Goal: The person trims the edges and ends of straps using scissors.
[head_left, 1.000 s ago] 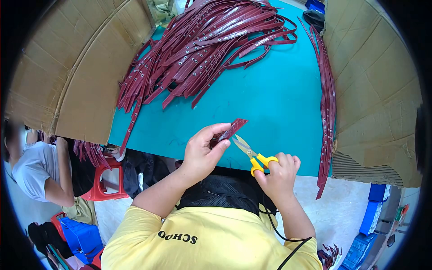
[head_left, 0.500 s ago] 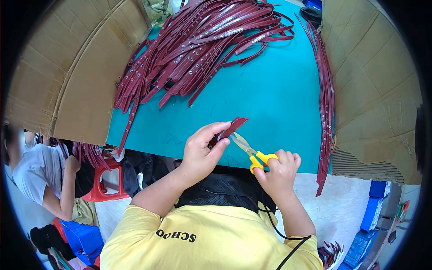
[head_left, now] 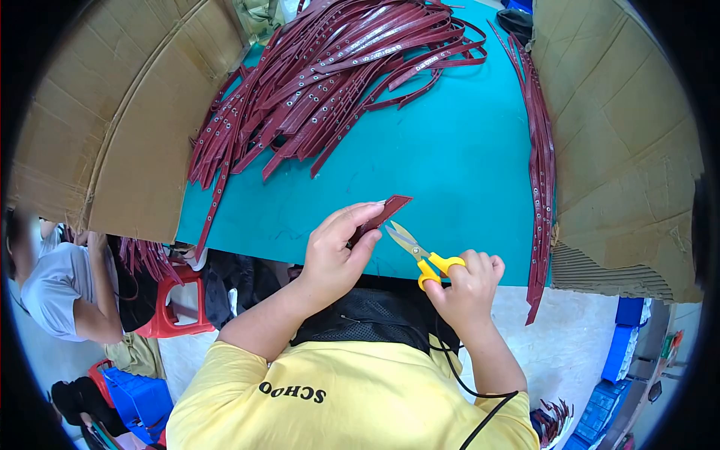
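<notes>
Between the thumb and fingers of my left hand (head_left: 341, 244) is a dark red strap (head_left: 391, 209), its slanted end sticking out to the upper right. The rest of that strap is hidden by my hand. My right hand (head_left: 469, 289) grips yellow-handled scissors (head_left: 417, 253) by the finger loops. Their blades are parted a little and point up and left, just below the strap's end, seemingly not touching it. Beyond my hands, a large heap of dark red straps with metal eyelets (head_left: 315, 97) covers the far left of the green table (head_left: 442, 157).
A narrow bundle of straps (head_left: 537, 165) lies along the table's right edge, hanging over the front. Cardboard walls stand at left (head_left: 142, 112) and right (head_left: 622, 135). Another person (head_left: 64, 289) sits at the left near a red stool (head_left: 180, 304) and a blue crate (head_left: 139, 397).
My hands, the strap and the scissors stay almost still. The other person's arm at the left has lifted. The whole view has shifted very slightly.
</notes>
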`<state>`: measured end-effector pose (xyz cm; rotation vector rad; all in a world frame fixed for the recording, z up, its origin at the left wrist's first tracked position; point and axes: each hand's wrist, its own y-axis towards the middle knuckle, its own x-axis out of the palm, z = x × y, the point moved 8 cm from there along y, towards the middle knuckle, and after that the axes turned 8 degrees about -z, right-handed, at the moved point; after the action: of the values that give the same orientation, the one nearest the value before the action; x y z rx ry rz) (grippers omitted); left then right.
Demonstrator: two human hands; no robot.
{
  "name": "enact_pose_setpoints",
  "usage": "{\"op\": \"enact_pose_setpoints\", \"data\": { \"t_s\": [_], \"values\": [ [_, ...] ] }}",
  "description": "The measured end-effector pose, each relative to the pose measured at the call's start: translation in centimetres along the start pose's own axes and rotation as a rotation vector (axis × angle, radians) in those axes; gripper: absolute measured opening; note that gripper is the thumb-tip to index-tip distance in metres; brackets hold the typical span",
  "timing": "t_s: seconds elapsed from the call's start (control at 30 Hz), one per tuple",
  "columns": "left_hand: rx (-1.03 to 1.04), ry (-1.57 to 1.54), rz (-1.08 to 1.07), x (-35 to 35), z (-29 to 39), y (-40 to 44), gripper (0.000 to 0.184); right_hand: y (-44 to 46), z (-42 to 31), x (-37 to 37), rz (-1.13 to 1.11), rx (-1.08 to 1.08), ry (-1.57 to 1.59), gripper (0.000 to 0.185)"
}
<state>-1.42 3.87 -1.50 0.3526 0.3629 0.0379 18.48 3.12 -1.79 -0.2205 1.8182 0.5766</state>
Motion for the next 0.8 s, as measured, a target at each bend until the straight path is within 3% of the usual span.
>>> {"op": "enact_pose_setpoints", "data": {
  "t_s": [0.4,0.8],
  "values": [
    [0.051,0.046,-0.013,0.0,0.5,-0.1,0.035,0.0,-0.2,0.3,-0.025,-0.006,-0.004,0.029],
    [-0.083,-0.104,-0.105,0.8,-0.9,-0.3,0.038,0.1,0.0,0.3,-0.010,0.010,-0.018,0.030]
  ]
}}
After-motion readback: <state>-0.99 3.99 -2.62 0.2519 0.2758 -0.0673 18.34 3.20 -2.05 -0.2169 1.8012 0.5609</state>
